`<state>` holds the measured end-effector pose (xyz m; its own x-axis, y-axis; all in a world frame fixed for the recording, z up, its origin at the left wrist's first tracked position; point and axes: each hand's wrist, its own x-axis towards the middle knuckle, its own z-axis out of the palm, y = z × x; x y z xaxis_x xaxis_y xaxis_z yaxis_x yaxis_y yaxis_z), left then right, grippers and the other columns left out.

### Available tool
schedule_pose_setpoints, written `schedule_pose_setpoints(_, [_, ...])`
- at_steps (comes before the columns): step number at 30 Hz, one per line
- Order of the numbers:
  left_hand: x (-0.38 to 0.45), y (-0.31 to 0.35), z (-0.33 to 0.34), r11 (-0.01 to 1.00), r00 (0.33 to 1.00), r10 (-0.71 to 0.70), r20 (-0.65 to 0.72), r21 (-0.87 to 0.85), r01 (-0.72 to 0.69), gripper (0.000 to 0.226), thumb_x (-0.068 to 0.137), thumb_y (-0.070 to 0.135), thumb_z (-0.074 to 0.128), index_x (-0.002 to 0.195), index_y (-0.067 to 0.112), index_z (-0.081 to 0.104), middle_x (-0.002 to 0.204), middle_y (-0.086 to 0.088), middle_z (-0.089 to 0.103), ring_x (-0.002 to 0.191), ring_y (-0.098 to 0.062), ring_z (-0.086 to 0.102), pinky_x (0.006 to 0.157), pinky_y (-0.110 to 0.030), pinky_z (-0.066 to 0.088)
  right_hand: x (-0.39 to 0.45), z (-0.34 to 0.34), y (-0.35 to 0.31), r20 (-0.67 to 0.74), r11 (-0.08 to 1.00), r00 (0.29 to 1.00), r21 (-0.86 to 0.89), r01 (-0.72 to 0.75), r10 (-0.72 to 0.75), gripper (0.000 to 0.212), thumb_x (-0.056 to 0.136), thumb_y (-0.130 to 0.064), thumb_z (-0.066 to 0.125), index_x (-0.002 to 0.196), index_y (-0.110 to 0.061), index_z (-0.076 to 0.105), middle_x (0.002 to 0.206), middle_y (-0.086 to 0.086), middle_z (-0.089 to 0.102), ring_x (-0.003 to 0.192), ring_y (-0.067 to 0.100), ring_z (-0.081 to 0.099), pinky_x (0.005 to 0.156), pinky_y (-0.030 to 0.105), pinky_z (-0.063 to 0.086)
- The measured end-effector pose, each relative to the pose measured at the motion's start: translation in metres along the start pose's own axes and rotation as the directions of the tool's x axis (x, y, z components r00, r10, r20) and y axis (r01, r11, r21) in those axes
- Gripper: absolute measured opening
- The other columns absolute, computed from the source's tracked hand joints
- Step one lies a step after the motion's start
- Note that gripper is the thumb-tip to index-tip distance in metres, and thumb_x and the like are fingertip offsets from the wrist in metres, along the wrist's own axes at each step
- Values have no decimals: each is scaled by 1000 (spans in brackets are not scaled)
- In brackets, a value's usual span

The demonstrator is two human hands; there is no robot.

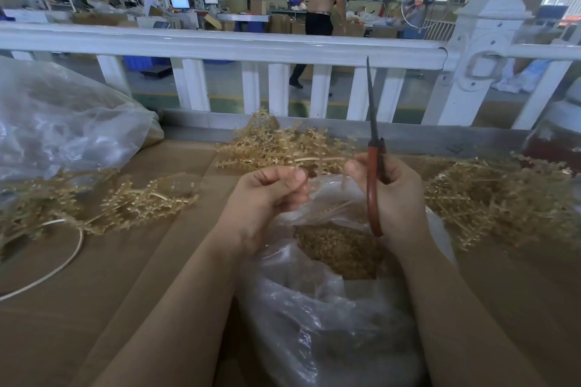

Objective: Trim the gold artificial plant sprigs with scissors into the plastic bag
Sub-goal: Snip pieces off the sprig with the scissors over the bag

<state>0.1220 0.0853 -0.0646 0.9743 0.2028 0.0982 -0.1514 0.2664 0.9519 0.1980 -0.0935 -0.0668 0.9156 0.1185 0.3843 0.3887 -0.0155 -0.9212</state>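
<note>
While I've got this sprig (283, 148) pinched by its stem in my left hand (270, 192), it sits right over the open bag (314, 308) so cut bits should drop straight in. It's gold, stiff-looking, covered in tiny beady branchlets. My right hand (393, 195) is wrapped round the scissors (374, 166), blades together and pointing up, probably parked between snips. Trimmings fill the bag already. More sprigs lie piled left (103, 207) and right (496, 198) on the table (125, 276).
</note>
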Motion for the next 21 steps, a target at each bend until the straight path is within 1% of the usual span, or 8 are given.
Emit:
schedule_pose_setpoints(4, [1,2,-1,996,992,-13,-127,-88,2,7,71,28,75,68,22,77,77,0,74,62,-5,66,58,-17,52,0,-1,4,25,986,998,-155,63,-59,51,61,-74,78,89,-32,71,86,-21,73,81,-2,68,69,14,49])
schedule_pose_setpoints(7, [4,0,-2,992,986,-12,-167,-122,-9,5,69,26,76,69,21,78,82,-2,77,68,-6,70,60,-17,53,-1,0,6,135,952,990,-294,86,-48,43,59,-78,73,92,-51,66,89,-28,70,85,-6,65,74,25,50])
schedule_pose_setpoints(9, [5,-2,-3,989,986,-3,-164,-147,-21,8,68,21,77,75,18,76,87,-4,77,74,-9,72,63,-18,55,-2,0,6,201,908,979,-401,124,-45,51,56,-89,67,95,-57,61,94,-35,66,88,-13,61,71,24,48])
schedule_pose_setpoints(11, [6,-4,-4,985,985,12,-172,-168,-41,14,67,16,77,81,15,75,88,-6,77,76,-12,73,65,-19,56,-2,1,7,258,853,966,-499,152,-21,65,53,-98,57,100,-53,56,98,-40,61,89,-18,56,67,20,43])
schedule_pose_setpoints(14, [7,-4,-4,982,980,32,-195,-178,-68,21,68,12,76,88,10,72,85,-6,76,76,-13,73,70,-21,57,-3,1,8,298,773,954,-599,207,-24,66,58,-100,51,102,-50,50,101,-45,54,90,-20,52,62,14,38])
schedule_pose_setpoints(17, [8,-6,-2,983,978,84,-192,-145,-113,16,72,9,74,86,8,68,76,-2,73,72,-11,70,74,-21,58,-4,1,7,313,716,947,-646,265,-69,58,62,-96,50,100,-52,49,84,-32,59,80,-16,53,60,10,32])
schedule_pose_setpoints(19, [7,-6,0,980,972,128,-196,-124,-154,9,80,0,69,84,8,67,72,-1,71,71,-12,70,77,-21,58,-4,1,5,333,670,938,-677,306,-93,56,64,-93,50,98,-49,49,79,-31,55,74,-14,50,59,9,30])
schedule_pose_setpoints(21, [7,-6,1,978,966,158,-206,-105,-182,16,86,-8,62,86,7,67,73,-2,72,73,-12,71,80,-23,58,-4,0,4,349,639,932,-697,326,-94,54,66,-92,52,95,-46,49,77,-28,53,72,-11,49,58,11,29])
